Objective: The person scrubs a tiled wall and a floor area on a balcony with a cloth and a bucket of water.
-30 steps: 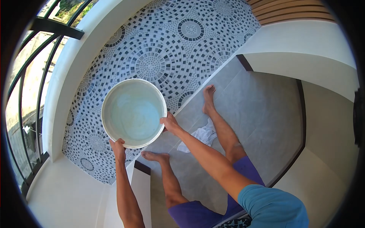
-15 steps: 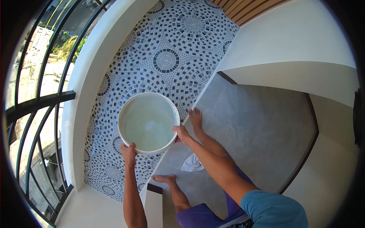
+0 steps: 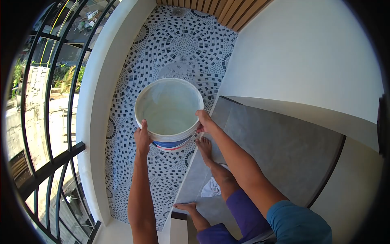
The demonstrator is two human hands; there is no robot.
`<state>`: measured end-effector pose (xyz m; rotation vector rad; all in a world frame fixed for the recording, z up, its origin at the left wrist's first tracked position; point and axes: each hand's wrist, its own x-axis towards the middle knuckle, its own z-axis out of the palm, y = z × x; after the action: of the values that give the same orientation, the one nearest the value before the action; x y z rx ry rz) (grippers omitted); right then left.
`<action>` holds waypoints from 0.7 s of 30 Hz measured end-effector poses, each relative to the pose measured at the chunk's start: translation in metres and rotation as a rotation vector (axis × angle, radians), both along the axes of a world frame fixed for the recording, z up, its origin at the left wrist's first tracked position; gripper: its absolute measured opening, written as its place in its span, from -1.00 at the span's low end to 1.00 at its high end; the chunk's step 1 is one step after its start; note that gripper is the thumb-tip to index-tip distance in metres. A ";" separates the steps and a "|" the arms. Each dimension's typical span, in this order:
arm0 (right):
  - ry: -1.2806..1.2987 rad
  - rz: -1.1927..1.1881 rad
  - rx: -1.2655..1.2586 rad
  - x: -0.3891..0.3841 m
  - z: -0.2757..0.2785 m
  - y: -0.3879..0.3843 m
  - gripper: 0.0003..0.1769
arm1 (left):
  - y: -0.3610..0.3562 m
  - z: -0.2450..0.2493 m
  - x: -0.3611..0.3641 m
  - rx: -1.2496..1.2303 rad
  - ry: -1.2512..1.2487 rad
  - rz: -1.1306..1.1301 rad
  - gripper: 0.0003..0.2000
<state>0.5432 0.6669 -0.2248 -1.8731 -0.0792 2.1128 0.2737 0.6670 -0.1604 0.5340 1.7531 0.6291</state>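
A large white bucket (image 3: 172, 142) with blue and red bands hangs over the mosaic tile floor, tilted away from me. Clear water (image 3: 168, 112) lies inside it, and a wet splash (image 3: 178, 70) spreads on the tiles just past the far rim. My left hand (image 3: 143, 138) grips the near-left rim, thumb on top. On the right side, my right hand (image 3: 205, 121) is closed on the rim, its lower fingers partly hidden behind the bucket wall.
Black railing (image 3: 53, 162) and a white curved ledge (image 3: 95, 81) run along the left. Wooden slats (image 3: 227, 12) stand at the far end. A white cloth (image 3: 211, 188) lies on the grey floor (image 3: 280, 150) by my bare feet. A low black-edged step (image 3: 178, 215) is near.
Both hands have moved the bucket forward and tipped it away, so its banded side now shows. A splash has appeared on the tiles beyond it. The camera view has shifted.
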 end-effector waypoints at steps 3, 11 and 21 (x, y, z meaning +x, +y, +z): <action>-0.022 -0.039 0.024 0.013 0.007 0.029 -0.34 | 0.028 0.003 0.012 0.027 -0.033 -0.012 -0.39; -0.032 -0.013 0.235 0.016 0.009 0.041 -0.43 | 0.020 -0.006 0.003 0.119 -0.139 -0.038 -0.59; 0.019 0.056 0.327 -0.028 -0.014 0.009 -0.44 | -0.042 -0.031 -0.047 0.035 -0.131 -0.023 -0.59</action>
<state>0.5147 0.6756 -0.2386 -1.6748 -0.4489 2.0084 0.2263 0.6253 -0.1919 0.5245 1.6139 0.6650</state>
